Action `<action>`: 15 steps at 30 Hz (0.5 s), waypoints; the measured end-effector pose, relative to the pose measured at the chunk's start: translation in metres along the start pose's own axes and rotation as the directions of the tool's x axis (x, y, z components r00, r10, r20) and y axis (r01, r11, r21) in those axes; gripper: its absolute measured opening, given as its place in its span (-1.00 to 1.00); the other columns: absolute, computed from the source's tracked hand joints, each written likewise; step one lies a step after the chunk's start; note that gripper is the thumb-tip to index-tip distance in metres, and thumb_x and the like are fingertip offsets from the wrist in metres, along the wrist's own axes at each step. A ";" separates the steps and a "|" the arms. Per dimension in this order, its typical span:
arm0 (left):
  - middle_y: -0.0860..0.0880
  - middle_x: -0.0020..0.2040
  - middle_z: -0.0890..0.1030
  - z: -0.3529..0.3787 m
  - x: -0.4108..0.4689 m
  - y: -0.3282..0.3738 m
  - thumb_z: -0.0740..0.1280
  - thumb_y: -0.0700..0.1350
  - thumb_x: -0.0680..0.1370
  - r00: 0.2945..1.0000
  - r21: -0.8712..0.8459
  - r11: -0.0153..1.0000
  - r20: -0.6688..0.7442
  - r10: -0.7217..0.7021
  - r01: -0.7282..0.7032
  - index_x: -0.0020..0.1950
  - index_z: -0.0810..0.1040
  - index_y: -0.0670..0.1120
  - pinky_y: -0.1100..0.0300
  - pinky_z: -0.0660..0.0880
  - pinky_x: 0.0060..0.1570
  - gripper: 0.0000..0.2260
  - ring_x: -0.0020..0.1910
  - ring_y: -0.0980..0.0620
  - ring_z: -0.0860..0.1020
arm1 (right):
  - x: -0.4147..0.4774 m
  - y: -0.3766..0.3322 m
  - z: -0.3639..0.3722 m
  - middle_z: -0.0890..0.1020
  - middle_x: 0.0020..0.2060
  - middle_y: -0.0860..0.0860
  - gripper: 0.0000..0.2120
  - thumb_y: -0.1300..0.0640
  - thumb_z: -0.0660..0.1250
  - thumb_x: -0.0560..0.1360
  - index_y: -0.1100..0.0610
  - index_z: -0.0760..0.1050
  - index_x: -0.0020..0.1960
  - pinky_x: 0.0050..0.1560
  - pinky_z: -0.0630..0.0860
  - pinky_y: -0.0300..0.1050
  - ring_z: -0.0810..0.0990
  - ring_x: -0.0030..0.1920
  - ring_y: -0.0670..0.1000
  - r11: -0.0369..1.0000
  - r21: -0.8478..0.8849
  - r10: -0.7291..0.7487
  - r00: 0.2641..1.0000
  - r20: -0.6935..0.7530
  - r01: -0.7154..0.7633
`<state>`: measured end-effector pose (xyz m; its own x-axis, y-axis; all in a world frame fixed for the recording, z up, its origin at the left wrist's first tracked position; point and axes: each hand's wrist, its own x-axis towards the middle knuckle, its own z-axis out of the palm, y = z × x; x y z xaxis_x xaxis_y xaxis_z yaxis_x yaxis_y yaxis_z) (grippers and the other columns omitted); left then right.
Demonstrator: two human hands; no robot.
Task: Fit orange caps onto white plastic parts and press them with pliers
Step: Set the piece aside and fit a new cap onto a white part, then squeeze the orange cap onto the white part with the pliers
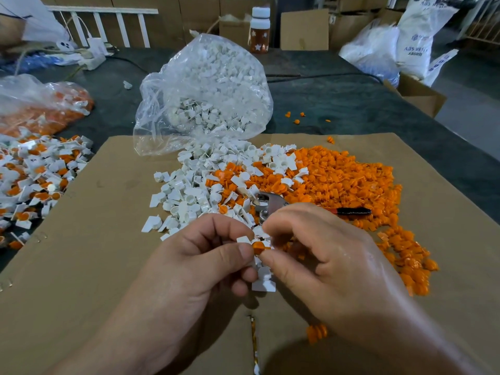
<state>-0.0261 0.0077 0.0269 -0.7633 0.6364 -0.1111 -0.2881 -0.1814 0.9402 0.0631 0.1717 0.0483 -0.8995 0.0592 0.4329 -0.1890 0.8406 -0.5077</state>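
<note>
Assembly station seen from the head camera, with the cardboard sheet (pixel 81 253) as reference.

Above the near middle of the sheet, the left hand (pixel 205 255) and right hand (pixel 324 255) meet fingertip to fingertip. The left hand's fingers are curled; its thumb and forefinger pinch a white plastic part (pixel 244 239), and more white plastic (pixel 263 282) juts out below its lower curled fingers. Whether that is the same part cannot be told. The right hand is likewise curled, its thumb and forefinger pinching the orange cap (pixel 259 246) that sits against the white part, so the workpiece lies directly between the two hands.

The pliers (pixel 270 204) lie on the sheet's centre, just beyond the hands and touched by neither. Their metal head is among the parts, and their dark handle points toward the sheet's right edge.

Loose white parts (pixel 189 196) cover the sheet's centre-left. Loose orange caps (pixel 351 185) cover its right half, and the two heaps mingle where they meet. A few caps (pixel 316 332) lie apart near the sheet's near edge.

A clear bag (pixel 211 93) of white parts slumps over the sheet's far edge, its mouth spilling onto the sheet. Off the sheet's left edge lies a heap of assembled pieces (pixel 35 174), white with orange, and a second bag (pixel 40 106) sits beyond it. A bottle (pixel 259 31) stands well beyond the far edge, on the dark table (pixel 351 104).
</note>
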 end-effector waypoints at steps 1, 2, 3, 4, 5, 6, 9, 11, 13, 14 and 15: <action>-0.16 -0.37 0.59 0.001 0.000 0.001 0.56 -0.20 0.24 1.000 -0.023 1.000 -0.003 0.000 0.000 -0.21 0.68 -0.10 0.30 0.49 -0.49 -0.83 -0.44 0.04 0.57 | 0.000 0.001 -0.002 0.51 0.00 -0.27 -0.81 -0.10 0.27 0.53 -0.08 0.51 0.10 -0.03 0.42 -0.38 0.50 0.03 -0.23 1.000 -0.008 0.017 0.999 -0.030 -0.018; -0.16 -0.38 0.59 0.002 0.000 0.002 0.53 -0.25 0.26 1.000 -0.047 0.999 -0.010 -0.002 0.001 -0.23 0.68 -0.10 0.31 0.48 -0.51 -0.86 -0.45 0.04 0.57 | 0.000 0.003 -0.004 0.51 0.03 -0.27 -0.80 -0.11 0.29 0.52 -0.08 0.51 0.11 0.00 0.40 -0.40 0.50 0.06 -0.23 0.999 -0.026 0.042 0.997 -0.069 -0.044; -0.16 -0.39 0.58 0.002 0.000 0.003 0.49 -0.26 0.27 1.000 -0.069 0.998 -0.019 -0.006 0.005 -0.24 0.68 -0.10 0.31 0.48 -0.52 -0.89 -0.46 0.04 0.56 | 0.001 0.006 -0.007 0.52 0.06 -0.26 -0.78 -0.10 0.30 0.51 -0.08 0.51 0.13 0.03 0.38 -0.41 0.48 0.10 -0.23 0.995 -0.063 0.066 0.992 -0.112 -0.073; -0.15 -0.40 0.58 0.002 0.000 0.003 0.46 -0.26 0.28 1.000 -0.084 0.996 -0.026 -0.014 0.011 -0.25 0.68 -0.10 0.31 0.47 -0.53 -0.90 -0.47 0.05 0.55 | 0.002 0.009 -0.010 0.52 0.10 -0.23 -0.75 -0.08 0.31 0.51 -0.06 0.51 0.16 0.06 0.35 -0.39 0.45 0.15 -0.22 0.988 -0.119 0.081 0.985 -0.149 -0.100; -0.15 -0.41 0.57 0.003 0.000 0.003 0.45 -0.26 0.28 0.999 -0.097 0.995 -0.031 -0.022 0.019 -0.26 0.68 -0.10 0.30 0.46 -0.53 -0.90 -0.47 0.05 0.54 | 0.004 0.013 -0.013 0.50 0.14 -0.20 -0.71 -0.08 0.30 0.52 -0.04 0.50 0.21 0.11 0.31 -0.35 0.41 0.21 -0.18 0.974 -0.190 0.097 0.983 -0.158 -0.127; -0.15 -0.41 0.57 0.003 0.000 0.004 0.45 -0.26 0.28 0.999 -0.107 0.994 -0.032 -0.029 0.025 -0.25 0.68 -0.10 0.30 0.46 -0.54 -0.90 -0.47 0.05 0.53 | 0.006 0.017 -0.016 0.46 0.21 -0.16 -0.64 -0.10 0.29 0.53 -0.03 0.45 0.29 0.19 0.28 -0.29 0.35 0.28 -0.13 0.948 -0.276 0.130 0.984 -0.120 -0.158; -0.17 -0.40 0.55 0.001 0.001 0.005 0.52 -0.28 0.21 0.999 -0.117 0.993 -0.047 -0.025 0.019 -0.24 0.68 -0.11 0.30 0.46 -0.54 -0.83 -0.48 0.04 0.53 | 0.007 0.030 -0.018 0.19 0.43 -0.09 -0.38 -0.21 0.20 0.51 -0.10 0.08 0.49 0.43 0.17 -0.04 0.10 0.47 -0.01 0.819 -0.530 0.323 0.940 0.111 -0.219; -0.17 -0.41 0.53 0.000 0.002 0.005 0.53 -0.21 0.15 0.998 -0.119 0.993 -0.061 -0.014 0.006 -0.25 0.67 -0.11 0.29 0.44 -0.55 -0.79 -0.50 0.03 0.50 | 0.006 0.036 -0.018 0.11 0.46 -0.11 -0.35 -0.26 0.14 0.53 -0.14 -0.07 0.49 0.46 0.10 -0.01 0.06 0.48 0.00 0.784 -0.582 0.387 0.903 0.189 -0.214; -0.16 -0.44 0.51 0.001 0.002 0.006 0.51 -0.16 0.13 0.997 -0.108 0.994 -0.074 -0.012 0.004 -0.27 0.67 -0.09 0.28 0.42 -0.56 -0.79 -0.53 0.04 0.47 | 0.007 0.039 -0.018 0.18 0.43 -0.14 -0.36 -0.29 0.12 0.53 -0.16 -0.09 0.49 0.44 0.11 -0.02 0.13 0.44 -0.01 0.784 -0.589 0.389 0.894 0.223 -0.194; -0.16 -0.44 0.50 0.001 0.002 0.006 0.50 -0.18 0.13 0.997 -0.100 0.995 -0.082 -0.013 0.005 -0.27 0.67 -0.09 0.28 0.41 -0.57 -0.80 -0.54 0.04 0.45 | 0.007 0.040 -0.018 0.21 0.41 -0.15 -0.36 -0.31 0.11 0.53 -0.16 -0.07 0.49 0.42 0.12 -0.02 0.17 0.41 -0.01 0.782 -0.595 0.385 0.893 0.232 -0.183; -0.15 -0.45 0.49 0.001 0.002 0.006 0.49 -0.21 0.14 0.996 -0.093 0.996 -0.091 -0.014 0.006 -0.28 0.66 -0.08 0.27 0.40 -0.58 -0.81 -0.55 0.04 0.44 | 0.007 0.041 -0.019 0.23 0.39 -0.16 -0.35 -0.33 0.11 0.51 -0.17 -0.06 0.49 0.41 0.14 -0.02 0.18 0.39 -0.01 0.780 -0.602 0.379 0.895 0.236 -0.172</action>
<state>-0.0293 0.0086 0.0329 -0.8087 0.5678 -0.1537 -0.3450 -0.2463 0.9057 0.0561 0.2168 0.0445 -0.9694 0.2447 0.0196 0.2443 0.9695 -0.0220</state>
